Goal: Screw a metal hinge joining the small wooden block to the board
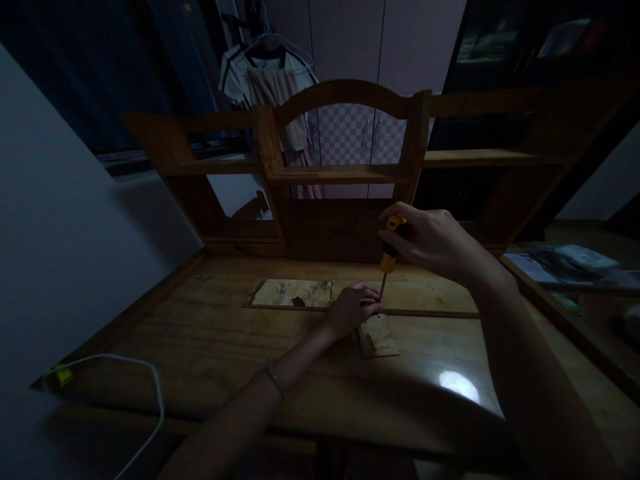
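My right hand [425, 237] is closed around the yellow and black handle of a screwdriver [389, 260], whose shaft points down. Its tip meets the work beside the fingertips of my left hand [353, 308]. Those left fingers are pinched together at the tip; whatever lies between them is too small and dark to name. Under the tip, a long wooden board [425, 293] lies across the desk, its left part covered by a pale, stained, torn surface. A short piece of wood [380, 337] extends from it toward me, just below my left fingers.
A wooden shelf unit [340, 175] rises along the back of the desk [200, 333]. At the left edge, a white cable [155, 380] curves near a yellow-green object [61, 378]. Papers and bags [565, 263] lie at the right. Clothes [275, 87] hang behind.
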Tool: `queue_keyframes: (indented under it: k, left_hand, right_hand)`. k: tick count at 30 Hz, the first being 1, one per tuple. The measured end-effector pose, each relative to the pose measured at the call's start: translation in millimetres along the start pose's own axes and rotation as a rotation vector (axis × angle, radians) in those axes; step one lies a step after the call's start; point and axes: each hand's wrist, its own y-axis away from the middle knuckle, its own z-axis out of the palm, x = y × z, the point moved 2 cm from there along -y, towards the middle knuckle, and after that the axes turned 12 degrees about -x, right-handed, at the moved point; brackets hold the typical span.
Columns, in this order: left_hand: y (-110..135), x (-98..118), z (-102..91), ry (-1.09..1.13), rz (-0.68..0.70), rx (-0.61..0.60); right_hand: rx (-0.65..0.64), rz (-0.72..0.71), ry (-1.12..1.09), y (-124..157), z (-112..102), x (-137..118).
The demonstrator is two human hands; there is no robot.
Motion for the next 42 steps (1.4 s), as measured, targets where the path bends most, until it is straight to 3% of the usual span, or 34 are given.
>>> queue_keyframes:
  k: [16, 35, 42]
  left_hand:
    - [0.2, -0.9, 0.3, 0.02, -0.039, -0.003]
    - [2.8, 1.4, 1.6, -0.029, -0.057, -0.014]
    - [4.9, -2.2, 6.9, -0.082, -0.037, -0.028]
  right_hand:
    - [-0.017, 0.014, 0.053, -0.5, -2.5, 2.4]
    - [0.065, 0.067, 0.234, -5.6, 10.5, -2.7]
    - [0.045, 0.017, 0.112, -12.9, 17.1, -5.4]
